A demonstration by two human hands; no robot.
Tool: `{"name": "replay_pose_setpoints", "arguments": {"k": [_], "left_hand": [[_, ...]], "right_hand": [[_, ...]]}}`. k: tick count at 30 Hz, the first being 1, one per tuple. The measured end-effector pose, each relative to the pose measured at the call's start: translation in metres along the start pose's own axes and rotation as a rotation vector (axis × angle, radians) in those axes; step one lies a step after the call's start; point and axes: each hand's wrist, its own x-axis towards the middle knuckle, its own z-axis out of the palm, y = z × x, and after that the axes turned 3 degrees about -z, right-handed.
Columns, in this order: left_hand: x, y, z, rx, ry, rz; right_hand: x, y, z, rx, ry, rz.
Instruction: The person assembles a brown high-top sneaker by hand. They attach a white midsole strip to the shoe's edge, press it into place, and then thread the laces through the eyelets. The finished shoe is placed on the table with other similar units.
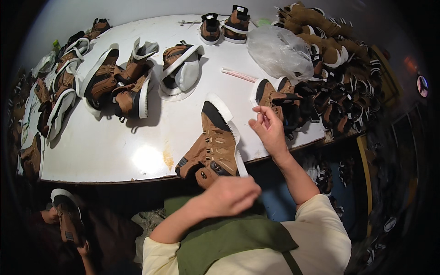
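Observation:
A brown boot [218, 142] with a black toe and a white sole strip lies on its side at the table's front edge, toe pointing away. Near its heel end, close to my body, my left hand [233, 195] is closed in a slightly blurred fist; whatever it may grip is hidden. Right of the boot, my right hand [270, 130] hovers with thumb and fingers curled in a pinch, and anything between them is too small to make out. Just beyond this hand stand brown shoes [273, 97] with black toes.
More boots [103, 80] with white soles stand on the white table [105, 146]. A clear plastic bag [279, 52] and a red-and-white stick [238, 75] lie farther back. Shoes [353, 73] are heaped at right. At lower left, another person's hand holds a boot [68, 220].

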Motion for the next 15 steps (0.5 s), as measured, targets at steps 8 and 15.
{"name": "replay_pose_setpoints", "arguments": {"k": [8,15], "left_hand": [[-0.005,-0.004,0.012,0.347,-0.184,0.119],[-0.01,-0.031,-0.031,0.515,0.251,-0.3]], "right_hand": [[0.0,0.016,0.031,0.025,-0.218,0.132],[0.001,0.03,0.042,0.193,-0.174,0.185]]}}
